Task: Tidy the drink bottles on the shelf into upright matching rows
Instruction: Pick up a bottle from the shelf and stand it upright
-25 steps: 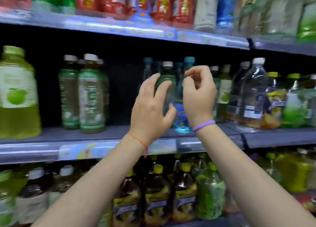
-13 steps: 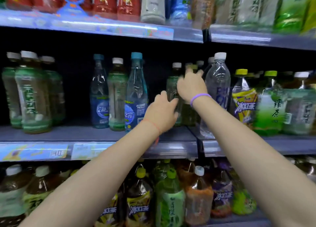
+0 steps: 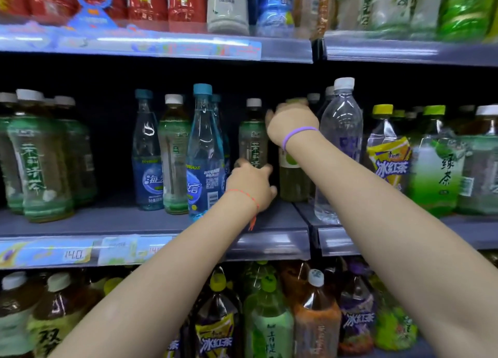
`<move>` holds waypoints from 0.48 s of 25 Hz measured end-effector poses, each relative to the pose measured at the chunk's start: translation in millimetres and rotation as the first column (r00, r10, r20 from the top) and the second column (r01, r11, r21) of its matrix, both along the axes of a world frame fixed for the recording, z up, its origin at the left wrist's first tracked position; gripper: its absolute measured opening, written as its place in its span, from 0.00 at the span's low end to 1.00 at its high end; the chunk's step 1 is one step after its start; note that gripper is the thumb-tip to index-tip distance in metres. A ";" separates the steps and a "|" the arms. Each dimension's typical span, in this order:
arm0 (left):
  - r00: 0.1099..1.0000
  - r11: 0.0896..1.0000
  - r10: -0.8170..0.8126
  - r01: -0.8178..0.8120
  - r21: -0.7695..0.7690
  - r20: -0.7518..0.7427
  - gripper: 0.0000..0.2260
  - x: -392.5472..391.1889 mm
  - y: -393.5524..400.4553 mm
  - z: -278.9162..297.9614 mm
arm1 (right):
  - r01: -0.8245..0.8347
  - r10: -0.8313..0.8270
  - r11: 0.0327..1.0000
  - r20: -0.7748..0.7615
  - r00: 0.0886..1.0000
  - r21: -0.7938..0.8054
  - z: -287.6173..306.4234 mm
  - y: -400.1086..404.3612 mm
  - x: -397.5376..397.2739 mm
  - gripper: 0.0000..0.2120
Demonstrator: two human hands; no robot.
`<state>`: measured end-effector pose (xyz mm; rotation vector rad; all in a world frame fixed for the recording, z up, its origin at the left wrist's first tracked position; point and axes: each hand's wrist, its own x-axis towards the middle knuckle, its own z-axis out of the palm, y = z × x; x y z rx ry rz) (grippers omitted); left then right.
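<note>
Shelf [image 3: 151, 222] at chest height carries upright bottles in mixed rows. Beside the tall clear water bottle [image 3: 340, 147], my right hand [image 3: 292, 127] curls over the top of a yellow-green drink bottle [image 3: 293, 179]. My left hand [image 3: 252, 185] wraps the base of the white-capped green tea bottle [image 3: 253, 139] next to it.

Both my arms reach forward; my left hand [image 3: 252, 185] is low, my right hand [image 3: 292, 125] higher, fingers curled.
</note>
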<state>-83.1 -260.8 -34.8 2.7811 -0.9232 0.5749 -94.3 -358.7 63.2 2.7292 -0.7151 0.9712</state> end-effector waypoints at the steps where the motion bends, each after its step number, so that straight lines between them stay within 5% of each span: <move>1: 1.000 0.998 0.016 -0.016 0.060 0.000 0.23 -1.3 2.6 3.6 | 0.000 0.001 1.000 0.068 0.998 -0.019 -4.5 4.8 -4.8 0.19; 4: 0.998 0.990 -0.053 0.058 -0.127 0.047 0.20 -7.6 10.3 8.6 | -0.036 0.068 0.985 0.190 0.979 -0.169 -17.9 22.3 -23.9 0.14; 8: 0.972 0.799 -0.232 0.174 -0.575 -0.028 0.25 -21.5 12.3 8.1 | -0.118 0.207 0.937 0.254 0.945 -0.328 -31.6 24.1 -37.1 0.21; 12: 0.926 0.673 -0.360 0.172 -0.719 -0.116 0.34 -23.2 7.7 2.9 | -0.204 0.401 0.868 0.397 0.826 -0.454 -36.1 36.2 -53.3 0.12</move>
